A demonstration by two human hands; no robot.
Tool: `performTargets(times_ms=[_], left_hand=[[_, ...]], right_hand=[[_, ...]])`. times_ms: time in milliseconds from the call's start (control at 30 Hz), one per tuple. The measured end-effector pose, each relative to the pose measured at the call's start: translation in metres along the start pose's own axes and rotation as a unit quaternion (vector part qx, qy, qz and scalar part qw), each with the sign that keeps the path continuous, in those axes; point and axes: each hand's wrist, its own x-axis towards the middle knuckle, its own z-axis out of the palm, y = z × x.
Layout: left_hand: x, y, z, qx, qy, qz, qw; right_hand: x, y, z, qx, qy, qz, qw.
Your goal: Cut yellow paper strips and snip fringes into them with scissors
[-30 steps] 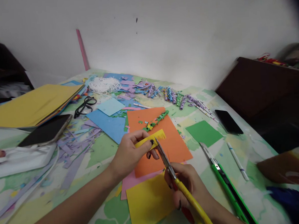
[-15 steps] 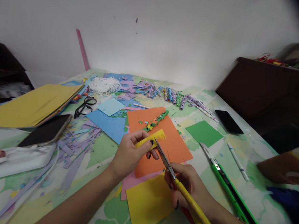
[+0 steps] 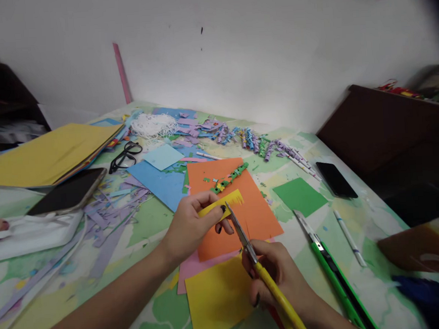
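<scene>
My left hand [image 3: 193, 225] pinches a narrow yellow paper strip [image 3: 227, 203] above an orange sheet [image 3: 252, 207]; the strip's right end is cut into a fine fringe. My right hand [image 3: 276, 275] grips yellow-handled scissors [image 3: 261, 268], whose blades point up and left and meet the strip's lower edge beside my left fingertips. A yellow sheet [image 3: 216, 298] and a pink sheet [image 3: 192, 268] lie under my right hand.
A green utility knife [image 3: 333, 271], a white pen [image 3: 348, 236], a green square [image 3: 299, 195] and a black phone [image 3: 335, 179] lie to the right. Glasses [image 3: 124, 156], another phone [image 3: 68, 192], a stack of coloured sheets [image 3: 44, 153], blue paper, purple scraps and rolled paper pieces crowd the left and back.
The scissor blades have shifted slightly left along the strip. My left hand and the strip have stayed put.
</scene>
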Motion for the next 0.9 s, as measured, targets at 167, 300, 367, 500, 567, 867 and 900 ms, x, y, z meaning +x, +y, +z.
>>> performTargets(times_ms=[167,300,367,500,567,867,900], left_hand=[[0.0009,-0.0009,-0.0001,-0.004,0.000,0.000,1.000],[0.0007,0.0009,0.0000,0.003,0.003,0.002,1.000],[0.0003,0.0020,0.0003,0.004,0.002,0.004,1.000],[-0.0003,0.0026,0.0010,0.001,0.002,0.004,1.000],[-0.0004,0.0019,0.0013,0.003,0.001,0.004,1.000],[0.0021,-0.0012,0.0009,0.001,0.004,0.000,1.000],[0.0022,-0.0010,0.0009,0.001,0.005,0.000,1.000]], right_hand=[[0.0009,-0.0004,-0.0001,-0.001,0.012,0.004,1.000],[0.0005,0.0001,-0.0012,0.001,0.000,-0.011,1.000],[-0.0003,0.0003,-0.0014,-0.001,0.001,-0.024,1.000],[-0.0013,-0.0005,-0.0007,-0.009,0.007,-0.027,1.000],[-0.0014,-0.0010,-0.0004,-0.012,0.005,-0.029,1.000],[-0.0014,-0.0005,-0.0009,-0.017,0.001,-0.031,0.999],[-0.0015,0.0000,-0.0010,-0.018,0.002,-0.031,0.999]])
